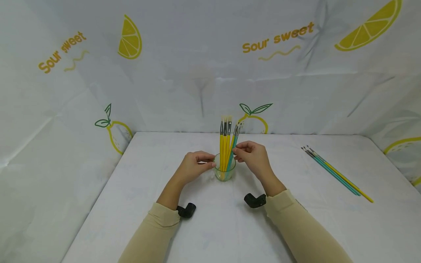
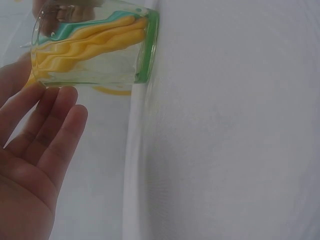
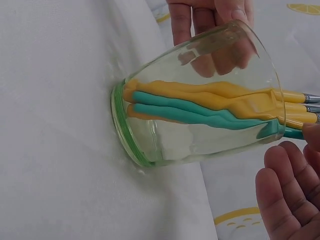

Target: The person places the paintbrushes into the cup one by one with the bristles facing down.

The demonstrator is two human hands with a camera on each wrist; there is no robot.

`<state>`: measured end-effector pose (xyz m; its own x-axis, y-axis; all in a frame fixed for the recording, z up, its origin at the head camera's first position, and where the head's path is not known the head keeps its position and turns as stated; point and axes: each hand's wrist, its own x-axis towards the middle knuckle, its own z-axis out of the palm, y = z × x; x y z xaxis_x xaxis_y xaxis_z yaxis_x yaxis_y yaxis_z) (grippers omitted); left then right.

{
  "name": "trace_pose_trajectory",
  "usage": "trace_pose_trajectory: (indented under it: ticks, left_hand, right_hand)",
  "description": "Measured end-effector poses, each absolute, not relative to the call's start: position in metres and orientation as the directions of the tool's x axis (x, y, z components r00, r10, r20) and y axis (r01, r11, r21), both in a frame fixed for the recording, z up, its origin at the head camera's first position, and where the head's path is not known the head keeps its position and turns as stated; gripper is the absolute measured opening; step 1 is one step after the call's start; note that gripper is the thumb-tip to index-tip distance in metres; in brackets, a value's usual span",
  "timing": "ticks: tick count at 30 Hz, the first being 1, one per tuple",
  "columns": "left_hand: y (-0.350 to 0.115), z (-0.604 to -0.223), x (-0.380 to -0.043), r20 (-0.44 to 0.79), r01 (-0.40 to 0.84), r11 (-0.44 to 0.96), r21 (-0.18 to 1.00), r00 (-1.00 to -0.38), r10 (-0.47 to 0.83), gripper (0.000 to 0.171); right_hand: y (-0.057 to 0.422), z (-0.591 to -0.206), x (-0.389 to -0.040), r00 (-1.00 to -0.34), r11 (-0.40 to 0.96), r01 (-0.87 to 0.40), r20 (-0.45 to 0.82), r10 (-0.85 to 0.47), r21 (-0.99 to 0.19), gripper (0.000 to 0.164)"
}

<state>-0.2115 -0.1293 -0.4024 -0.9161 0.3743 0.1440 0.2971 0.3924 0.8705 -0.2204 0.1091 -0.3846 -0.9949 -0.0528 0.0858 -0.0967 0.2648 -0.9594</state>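
Note:
A clear drinking glass (image 1: 218, 176) with a green base stands upright on the table, holding several yellow paintbrushes (image 1: 224, 148) and teal paintbrushes (image 1: 234, 141), bristles up. My left hand (image 1: 192, 167) holds the glass at its rim from the left, thumb and fingers against it. On the other side my right hand (image 1: 255, 157) pinches a teal paintbrush just above the rim. In the right wrist view the teal handles (image 3: 175, 112) stand inside the glass (image 3: 185, 147), their ends near its base. The left wrist view shows yellow handles (image 2: 90, 47) through the glass wall.
On the right of the white table (image 1: 210, 226) lie more paintbrushes, teal ones (image 1: 335, 173) and a yellow one (image 1: 350, 182), side by side. A white sheet printed with lemons (image 1: 129, 40) hangs behind. Black wrist cameras (image 1: 254, 200) sit under both cuffs.

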Motion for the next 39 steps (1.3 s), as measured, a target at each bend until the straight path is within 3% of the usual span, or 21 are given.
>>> trace_pose_trajectory:
  ticks: [11,27,39]
  left_hand:
    - [-0.131,-0.399,-0.210,0.143,0.299,0.397,0.868,-0.915,0.376,0.037]
    - [-0.130,-0.400,-0.212,0.133,0.287,0.388,0.876,-0.917,0.377,0.038]
    - [-0.129,-0.402,-0.211,0.142,0.295,0.394,0.871,-0.916,0.374,0.038]
  right_hand:
    - [0.142,-0.377,-0.227,-0.996,0.404,-0.085,0.090,-0.006,-0.911,0.034]
    - [0.261,-0.371,-0.234,-0.987,0.672,0.024,0.089,0.134,-0.740,0.047]
    - [0.325,-0.368,-0.219,-0.989,0.757,0.133,-0.032,0.146,-0.640,0.064]
